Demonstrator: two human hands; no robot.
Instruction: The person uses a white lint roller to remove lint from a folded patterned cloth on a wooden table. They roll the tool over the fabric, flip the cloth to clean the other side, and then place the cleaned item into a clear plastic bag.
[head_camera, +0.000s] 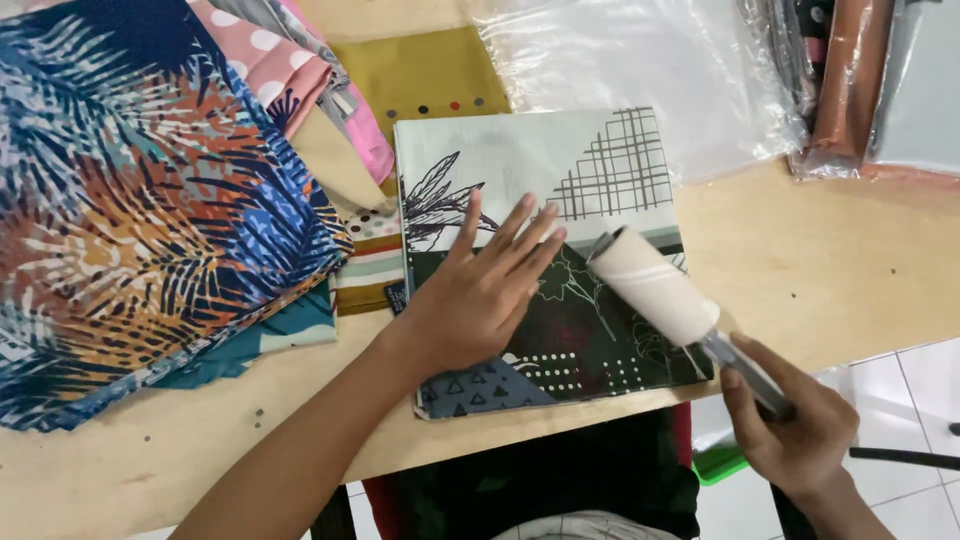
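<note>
One head-worn camera looked steeply down — almost from straight above — at the wooden table (800, 270) close below, its near edge and a strip of tiled floor (900, 400) also in frame.

The folded cloth (540, 260) under the left hand (480, 295) looks like smooth, matt printed cotton. The lint roller (655, 285) on it has a matt, papery white drum and a grey handle, seemingly hard plastic, in the right hand (795, 425). Left of the cloth lies a soft leaf-print fabric (140, 200). Beyond the cloth, glossy clear plastic bags (650, 70) wrinkle. The table (800, 270) is smooth, pale wood.
</note>
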